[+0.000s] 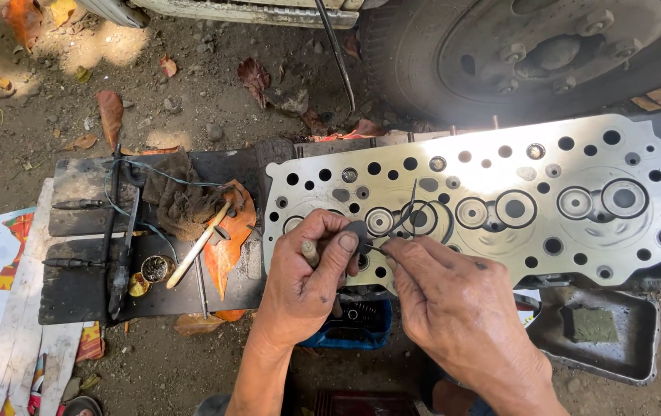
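A bright metal cylinder head [500,200] lies flat on the ground, its face full of round ports and valve seats. My left hand [303,281] is over its near left corner, pinching a dark engine valve [355,231] by the head, the stem running through the fist. My right hand [453,308] is beside it, fingertips touching a thin bent wire [411,212] that rises over the valve seats. Both hands are greasy.
A black board [84,285] at left carries a dirty rag [184,204], screwdrivers, a wooden-handled tool [195,250] and a small open tin [155,268]. A blue box [353,327] sits under my hands. A grey metal tray [615,362] lies at right. A vehicle wheel [530,54] stands behind.
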